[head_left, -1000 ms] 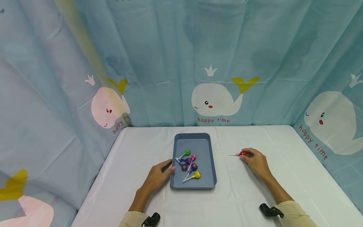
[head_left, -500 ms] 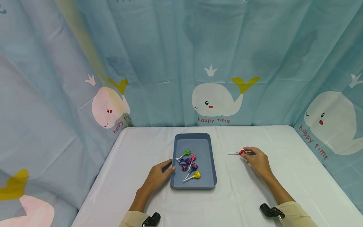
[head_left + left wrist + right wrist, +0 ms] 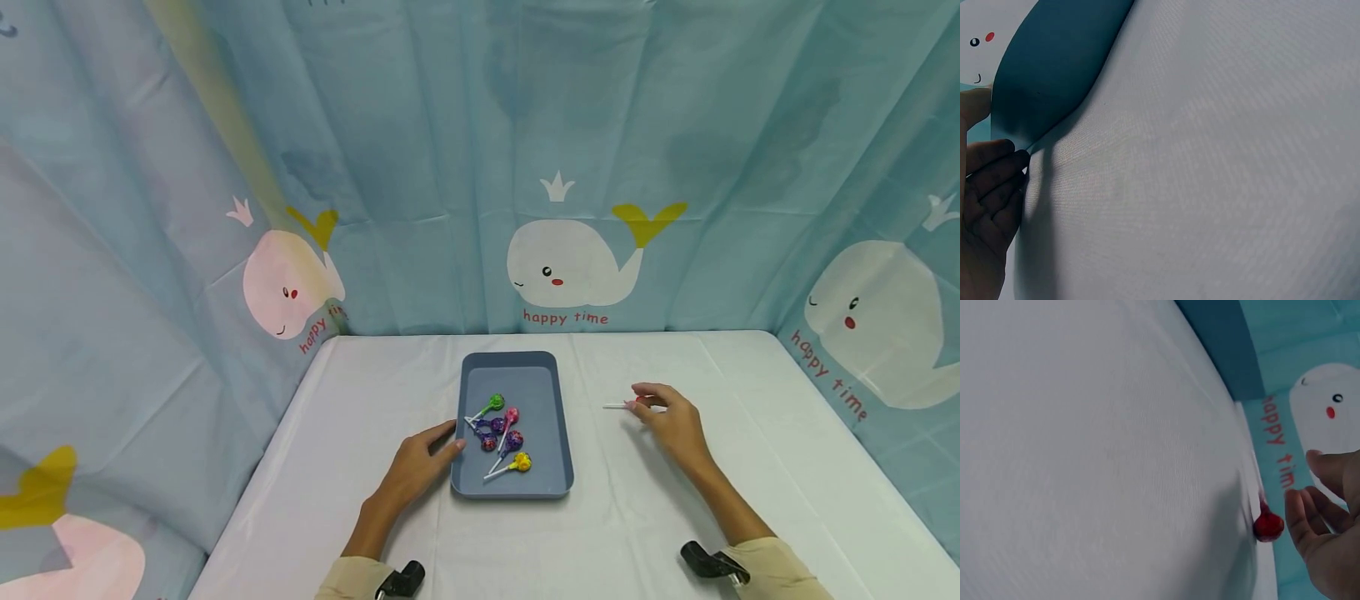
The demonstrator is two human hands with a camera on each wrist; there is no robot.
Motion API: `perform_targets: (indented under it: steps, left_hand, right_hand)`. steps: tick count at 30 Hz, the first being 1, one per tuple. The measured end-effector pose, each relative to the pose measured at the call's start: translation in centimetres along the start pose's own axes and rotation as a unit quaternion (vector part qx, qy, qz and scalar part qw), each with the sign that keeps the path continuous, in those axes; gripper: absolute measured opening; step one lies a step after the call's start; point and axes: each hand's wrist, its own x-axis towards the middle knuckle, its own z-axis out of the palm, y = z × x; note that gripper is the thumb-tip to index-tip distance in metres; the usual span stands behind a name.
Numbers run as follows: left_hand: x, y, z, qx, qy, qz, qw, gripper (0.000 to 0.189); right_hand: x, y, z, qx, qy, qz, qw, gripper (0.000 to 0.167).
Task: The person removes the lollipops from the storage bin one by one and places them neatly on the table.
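On the head view's left, my left hand [image 3: 417,467] holds the left side of a grey-blue tray [image 3: 558,417], thumb over the rim, fingers against the outer wall [image 3: 1054,69]. Several wrapped lollipops lie inside: a green one [image 3: 497,402], a pink one [image 3: 512,414], a yellow one [image 3: 522,462] and purple ones. To the tray's right, my right hand [image 3: 678,423] hovers by a red lollipop [image 3: 1268,526] on the table. Thumb and fingers stand apart, with a gap between them and the candy in the right wrist view. The lollipop's white stick [image 3: 613,407] points left.
A white cloth covers the table [image 3: 600,533]. Blue curtains [image 3: 450,167] printed with whales hang behind it and at both sides. Each wrist wears a black camera mount, one on the left sleeve [image 3: 402,579] and one on the right [image 3: 712,562].
My right hand has shifted slightly left and away from me over the red lollipop, and its fingers now cover most of the candy in the head view. The left hand and tray stay put.
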Motion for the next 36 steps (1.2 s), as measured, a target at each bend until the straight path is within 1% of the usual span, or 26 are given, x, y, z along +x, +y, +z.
perform_targets:
  steps: [8, 11, 15, 19, 25, 28, 31, 36]
  left_hand:
    - [-0.1, 0.2, 0.0, 0.001, -0.003, -0.004, 1.0000, 0.068]
    - [-0.1, 0.4, 0.0, -0.001, -0.005, -0.007, 1.0000, 0.070]
    - [0.0, 0.4, -0.1, -0.005, -0.002, -0.013, 0.9999, 0.069]
    - [-0.1, 0.4, -0.1, -0.001, -0.002, -0.012, 0.9999, 0.068]
    - [-0.1, 0.3, 0.0, 0.003, -0.001, -0.003, 1.0000, 0.067]
    - [0.0, 0.2, 0.0, 0.002, -0.002, -0.007, 1.0000, 0.068]
    - [0.0, 0.2, 0.0, 0.002, 0.000, -0.004, 1.0000, 0.068]
    - [-0.1, 0.2, 0.0, 0.003, -0.001, -0.007, 1.0000, 0.067]
  right_hand:
    - [-0.5, -1.2, 1.0, 0.000, -0.008, -0.017, 0.9998, 0.033]
    - [-0.7, -1.7, 1.4, 0.010, -0.017, -0.021, 0.9996, 0.033]
    - [-1.1, -2.3, 2.0, 0.022, -0.034, -0.023, 0.9989, 0.035]
    - [-1.4, -2.9, 2.6, 0.030, -0.049, -0.020, 0.9982, 0.037]
    - [-1.7, -3.8, 3.2, 0.056, -0.067, -0.019, 0.9960, 0.037]
    - [-1.9, -4.2, 3.6, 0.061, -0.073, -0.024, 0.9951, 0.037]
    - [-2.0, -4.5, 3.9, 0.069, -0.080, -0.027, 0.9940, 0.036]
    - [-2.3, -5.1, 4.6, 0.080, -0.096, -0.021, 0.9919, 0.039]
